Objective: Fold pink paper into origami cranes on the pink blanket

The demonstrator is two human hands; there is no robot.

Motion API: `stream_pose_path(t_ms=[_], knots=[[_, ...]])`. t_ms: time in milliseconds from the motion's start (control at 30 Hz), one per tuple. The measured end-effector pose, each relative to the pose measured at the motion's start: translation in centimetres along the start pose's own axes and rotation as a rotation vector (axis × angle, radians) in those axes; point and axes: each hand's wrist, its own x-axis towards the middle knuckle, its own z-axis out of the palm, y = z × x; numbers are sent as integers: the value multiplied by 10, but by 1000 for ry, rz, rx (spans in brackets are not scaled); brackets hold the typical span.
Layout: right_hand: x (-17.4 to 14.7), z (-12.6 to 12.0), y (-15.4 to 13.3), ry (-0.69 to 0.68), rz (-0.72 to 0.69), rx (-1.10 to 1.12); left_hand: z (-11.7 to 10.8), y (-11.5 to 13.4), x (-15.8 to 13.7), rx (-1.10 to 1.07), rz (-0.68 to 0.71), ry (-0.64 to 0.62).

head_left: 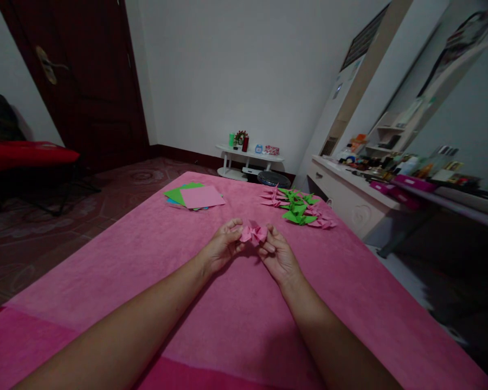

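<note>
A pink origami crane [254, 233] is held up between both hands, over the pink cloth surface [228, 303]. My left hand [223, 245] pinches its left wing between thumb and fingers. On the opposite side, my right hand [280, 253] grips the right wing in the same way. The crane's wings are spread and its middle faces me. Beyond my right hand lies a group of folded green cranes [299, 212] and pink cranes [323, 218]. Sheets of square paper, with a pink sheet [202, 196] on top and a green sheet [177, 195] beneath, lie beyond my left hand.
A dressing table [350, 187] with many small items stands along the right side. Past the far edge is a low white stand [250, 154] with a red bottle [245, 143]. On the left are a red-covered chair [28, 153] and a dark door [77, 81].
</note>
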Motion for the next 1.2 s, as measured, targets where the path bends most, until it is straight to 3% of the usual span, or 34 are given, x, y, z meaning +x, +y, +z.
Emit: stream_pose_path(t_ms=[200, 467, 600, 800, 1200], knots=[[6, -8, 0, 116, -84, -86, 4, 7, -4, 272, 9, -40], [1, -9, -6, 84, -19, -329, -3, 10, -6, 554, -71, -109], [-1, -11, -11, 45, 1, -460, -5, 10, -7, 536, -82, -163], [-1, -5, -9, -12, 0, -289, -4, 13, -8, 375, -100, -196], [0, -4, -1, 78, -40, -182, -2, 8, -8, 235, -83, -170]])
